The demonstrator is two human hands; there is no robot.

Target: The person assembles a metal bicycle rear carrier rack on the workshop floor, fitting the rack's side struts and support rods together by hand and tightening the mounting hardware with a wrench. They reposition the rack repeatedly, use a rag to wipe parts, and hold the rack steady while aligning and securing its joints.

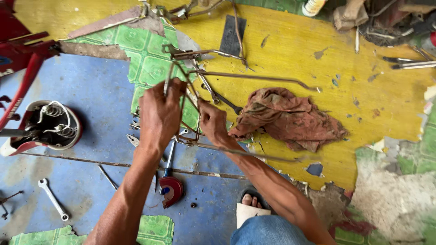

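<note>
The left hand (160,113) and the right hand (212,123) both have their fingers closed on a rusty wire frame (236,75), beside a brown rag (286,118) on the floor (91,90).

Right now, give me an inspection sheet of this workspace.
Surface: floor, worn yellow, blue and green covering, peeling.
Job's things: bent wire frame, thin rusty rods.
Clutter: dirty rag, spanner, tub of springs, round red tool, long rod.
Grippers: left hand grips the frame's upper wires; right hand holds its lower part.
Cables: nothing seen.
Surroundings: red metal parts, sandalled foot.
</note>
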